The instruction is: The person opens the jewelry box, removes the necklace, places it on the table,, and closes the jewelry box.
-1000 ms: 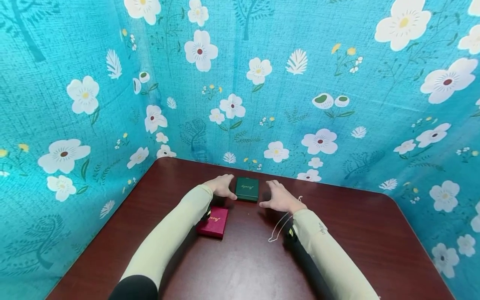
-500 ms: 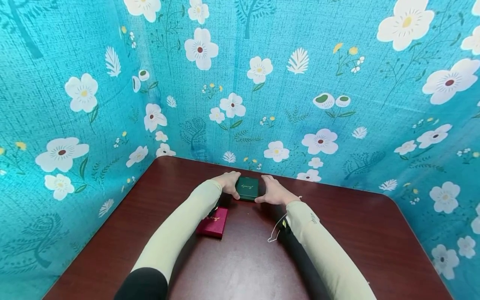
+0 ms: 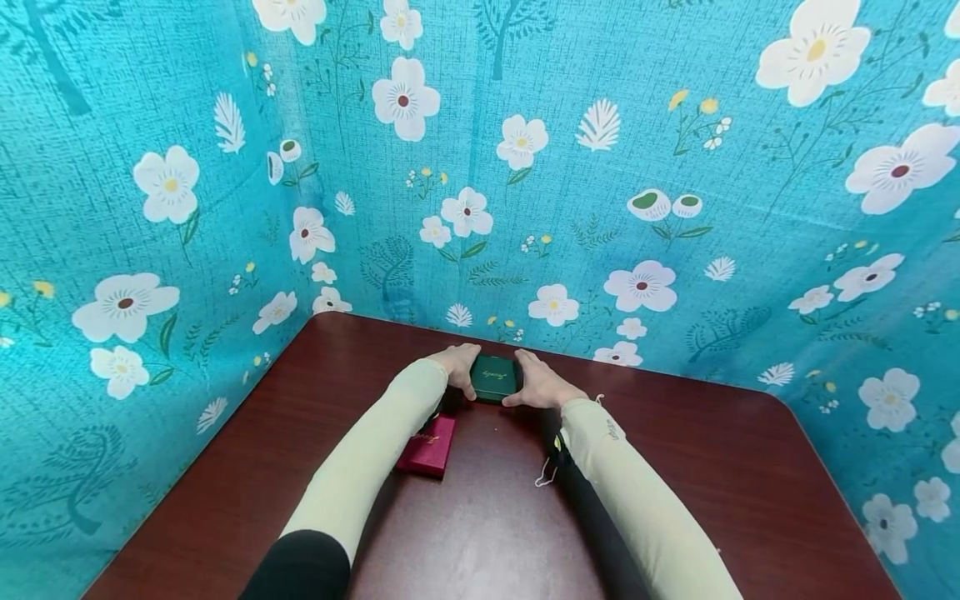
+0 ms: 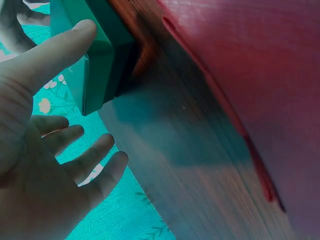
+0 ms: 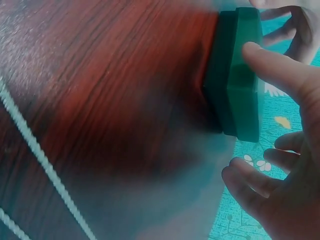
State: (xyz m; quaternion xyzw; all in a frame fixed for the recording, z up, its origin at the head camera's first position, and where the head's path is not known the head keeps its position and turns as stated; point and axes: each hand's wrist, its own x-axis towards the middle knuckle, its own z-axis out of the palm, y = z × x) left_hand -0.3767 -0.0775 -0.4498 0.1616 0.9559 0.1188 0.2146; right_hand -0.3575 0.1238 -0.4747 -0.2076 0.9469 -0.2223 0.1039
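A small dark green box (image 3: 493, 378) with gold lettering on its lid lies near the table's far edge. My left hand (image 3: 458, 368) is at its left side, fingers spread and thumb (image 4: 75, 42) reaching across the front. On the right side my right hand (image 3: 542, 382) mirrors it, thumb (image 5: 265, 57) at the box's front face. The wrist views show several fingers of each hand apart from the box; whether the thumbs press on it I cannot tell. A magenta box (image 3: 431, 448) with gold lettering lies nearer, partly hidden by my left forearm.
A thin white cord (image 3: 546, 475) lies on the dark brown table (image 3: 480, 533), partly under my right forearm; the right wrist view shows more of the cord (image 5: 47, 167). Blue flowered cloth (image 3: 555, 208) hangs behind the table and on its sides.
Both hands have moved inward to the sides of the green box, the left rightward and the right leftward. Both boxes appear to stay in place.
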